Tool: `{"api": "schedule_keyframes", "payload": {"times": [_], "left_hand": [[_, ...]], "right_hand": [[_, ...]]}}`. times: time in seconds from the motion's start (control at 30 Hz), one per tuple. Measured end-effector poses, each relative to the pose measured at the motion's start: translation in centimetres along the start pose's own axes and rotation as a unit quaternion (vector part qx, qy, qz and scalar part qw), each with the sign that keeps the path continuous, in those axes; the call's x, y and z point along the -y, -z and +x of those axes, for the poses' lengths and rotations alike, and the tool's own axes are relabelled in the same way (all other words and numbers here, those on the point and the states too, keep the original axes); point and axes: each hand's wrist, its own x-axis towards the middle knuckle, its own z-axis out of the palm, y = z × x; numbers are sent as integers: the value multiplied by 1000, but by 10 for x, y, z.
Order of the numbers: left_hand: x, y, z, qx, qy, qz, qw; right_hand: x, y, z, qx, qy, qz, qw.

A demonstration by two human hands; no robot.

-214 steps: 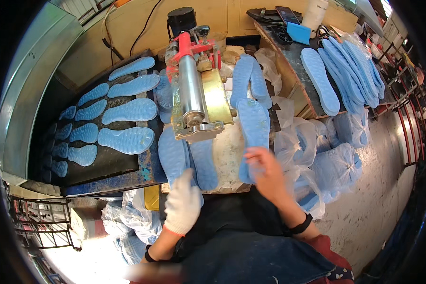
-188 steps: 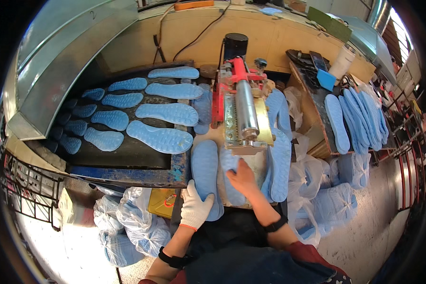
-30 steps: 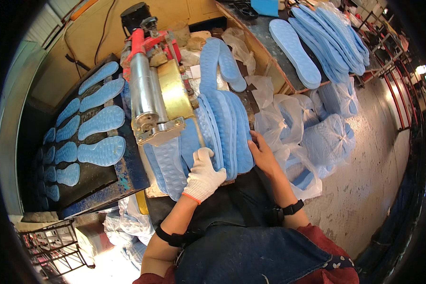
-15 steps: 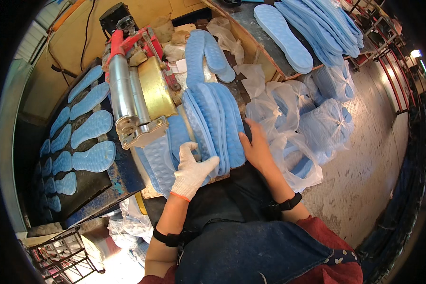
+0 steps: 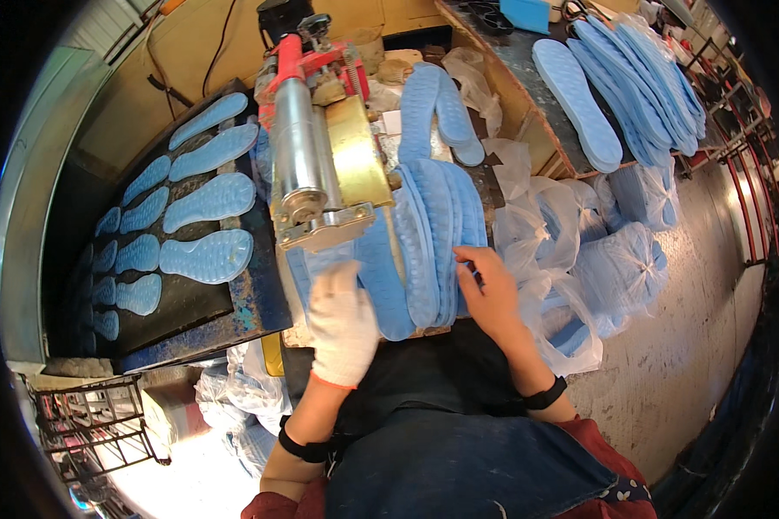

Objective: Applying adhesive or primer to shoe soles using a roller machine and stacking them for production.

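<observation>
Left hand: the gloved left hand [image 5: 344,318] lies over the front insoles [image 5: 383,285], fingers extended; its palm side is hidden, so I cannot tell whether it grips one.
Right hand: the bare right hand [image 5: 492,296] is loosely curved, fingertips at the right edge of the insole stack [image 5: 428,238]; a pinch cannot be made out.
Insoles: the stack leans in overlapping layers on the bench, right of the roller machine [image 5: 301,164]; the front ones lie at the machine's near end, partly under the glove.
Step in hand: probably handling loose insoles beside the stack.
Next move: seems to call for a clean fingertip hold on one insole, without disturbing its neighbours.
</observation>
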Motion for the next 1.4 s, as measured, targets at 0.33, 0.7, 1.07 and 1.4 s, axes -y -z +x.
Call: {"api": "schedule_keyframes", "payload": {"times": [0.33, 0.7, 1.07, 1.4], "left_hand": [[70, -8, -7, -39, 175, -112, 977], [90, -13, -14, 0, 243, -261, 934], [80, -9, -16, -68, 169, -221, 958], [64, 9, -6, 18, 192, -315, 929]], "right_hand": [[42, -92, 7, 210, 40, 61, 975], [26, -126, 14, 241, -286, 207, 904], [28, -126, 7, 169, -345, 313, 869], [52, -108, 16, 152, -321, 420, 835]]}}
